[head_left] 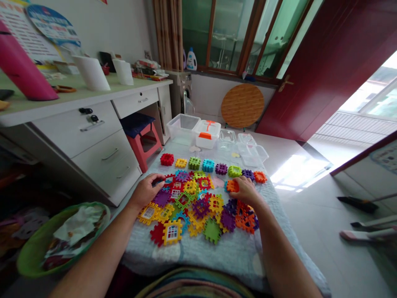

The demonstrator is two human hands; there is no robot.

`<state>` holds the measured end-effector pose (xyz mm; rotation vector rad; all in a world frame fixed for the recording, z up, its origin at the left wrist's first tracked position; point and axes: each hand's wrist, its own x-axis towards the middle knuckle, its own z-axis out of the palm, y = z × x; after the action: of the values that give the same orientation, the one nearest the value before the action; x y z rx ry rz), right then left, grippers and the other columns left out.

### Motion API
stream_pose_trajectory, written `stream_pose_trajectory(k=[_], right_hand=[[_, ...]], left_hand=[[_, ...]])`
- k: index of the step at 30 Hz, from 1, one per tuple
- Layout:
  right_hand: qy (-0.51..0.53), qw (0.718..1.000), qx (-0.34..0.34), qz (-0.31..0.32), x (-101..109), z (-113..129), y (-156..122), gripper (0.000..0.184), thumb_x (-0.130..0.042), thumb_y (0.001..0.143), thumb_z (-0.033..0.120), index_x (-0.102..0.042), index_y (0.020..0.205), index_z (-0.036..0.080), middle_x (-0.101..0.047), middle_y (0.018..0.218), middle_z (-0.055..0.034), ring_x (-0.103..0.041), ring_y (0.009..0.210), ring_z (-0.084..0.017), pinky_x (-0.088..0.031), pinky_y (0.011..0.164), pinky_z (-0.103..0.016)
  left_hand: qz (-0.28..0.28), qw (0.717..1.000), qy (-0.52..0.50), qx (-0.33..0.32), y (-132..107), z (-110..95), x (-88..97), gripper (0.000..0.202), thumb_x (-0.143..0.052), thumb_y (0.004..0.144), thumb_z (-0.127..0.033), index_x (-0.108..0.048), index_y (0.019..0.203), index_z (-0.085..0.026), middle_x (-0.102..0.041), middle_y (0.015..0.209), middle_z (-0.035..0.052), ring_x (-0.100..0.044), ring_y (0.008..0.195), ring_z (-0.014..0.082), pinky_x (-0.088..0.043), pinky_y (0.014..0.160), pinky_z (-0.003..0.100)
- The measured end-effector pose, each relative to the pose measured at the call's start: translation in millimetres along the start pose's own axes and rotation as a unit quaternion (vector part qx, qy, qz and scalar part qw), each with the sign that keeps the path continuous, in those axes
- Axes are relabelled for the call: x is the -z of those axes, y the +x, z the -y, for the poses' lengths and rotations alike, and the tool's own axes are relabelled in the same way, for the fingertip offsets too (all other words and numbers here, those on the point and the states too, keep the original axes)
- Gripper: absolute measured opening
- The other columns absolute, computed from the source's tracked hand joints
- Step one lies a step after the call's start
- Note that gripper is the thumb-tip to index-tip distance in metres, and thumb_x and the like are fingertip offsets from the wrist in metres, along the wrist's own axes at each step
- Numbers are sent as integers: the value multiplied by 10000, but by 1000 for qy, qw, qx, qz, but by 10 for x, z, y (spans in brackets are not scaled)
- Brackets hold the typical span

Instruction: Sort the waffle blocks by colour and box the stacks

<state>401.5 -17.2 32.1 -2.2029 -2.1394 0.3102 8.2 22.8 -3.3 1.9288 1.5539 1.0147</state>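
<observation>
Colourful plastic interlocking building blocks [183, 200] with toothed edges lie in a loose pile on the cloth-covered table [229, 252]. At the pile's left edge is my left hand [148, 191], its fingers bent and its thumb apart, close to a red and blue piece [169, 180]. My right hand [247, 191] grips an orange block [232, 186] on the right side, with its fingers partly hiding it. Behind the pile, assembled blocks stand in a row, from a red one [167, 159] to an orange one [260, 177]. Purple and orange pieces [245, 221] lie below my right wrist.
Clear plastic boxes [183, 124] and a lidded box with orange clips [207, 140] stand at the table's far end, beside transparent lids [248, 153]. A white desk [96, 136] and pink stool [141, 145] are left. A green basin [31, 256] sits lower left.
</observation>
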Motion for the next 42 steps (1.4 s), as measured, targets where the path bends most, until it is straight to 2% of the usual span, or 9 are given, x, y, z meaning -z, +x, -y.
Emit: stream_pose_trajectory(k=[4, 10, 18, 29, 35, 42], right_hand=[[-14, 1000, 8, 4, 25, 41, 25, 606, -710, 688, 458, -597, 1221, 194, -548, 1184, -121, -450, 1082, -308, -320, 876, -377], [-25, 999, 22, 12, 9, 48, 73, 486, -684, 705, 451, -636, 1116, 198, -565, 1117, -115, -470, 1036, -305, -336, 821, -368], [-23, 999, 29, 7, -7, 40, 87, 451, -686, 696, 443, -637, 1062, 183, -579, 1086, -122, -487, 1013, -308, -348, 799, -368], [-15, 997, 70, -18, 193, 46, -4, 452, -719, 696, 383, -631, 1093, 187, -570, 1102, -113, -483, 1016, -281, -362, 842, -360], [-15, 996, 87, 13, 111, 24, 70, 487, -745, 663, 388, -639, 1087, 172, -584, 1098, -110, -500, 1016, -273, -378, 863, -352], [-22, 995, 98, 15, 75, 39, 75, 494, -765, 649, 403, -648, 1068, 170, -592, 1076, -108, -515, 1001, -263, -388, 868, -352]], left_hand=[[2, 1000, -1, 9, -6, -60, 22, 334, -568, 761, -453, -676, 933, -188, -714, 980, 62, -654, 912, 229, -509, 882, 345], [3, 1000, 1, 6, -9, -50, 26, 341, -583, 753, -468, -680, 931, -193, -719, 981, 59, -657, 913, 230, -505, 900, 348], [6, 1000, 5, 8, -6, -9, 21, 344, -587, 753, -468, -680, 947, -200, -722, 986, 55, -661, 905, 228, -516, 887, 339], [18, 1000, 21, 6, 10, 59, 18, 391, -579, 760, -494, -679, 981, -187, -723, 1016, 71, -669, 932, 244, -513, 894, 353], [12, 1000, 27, 4, 11, 39, 28, 386, -582, 752, -501, -682, 963, -193, -727, 988, 66, -670, 907, 240, -521, 878, 348], [3, 1000, 29, -2, 8, 28, 23, 383, -585, 745, -507, -687, 954, -202, -730, 979, 61, -671, 897, 239, -524, 879, 347]])
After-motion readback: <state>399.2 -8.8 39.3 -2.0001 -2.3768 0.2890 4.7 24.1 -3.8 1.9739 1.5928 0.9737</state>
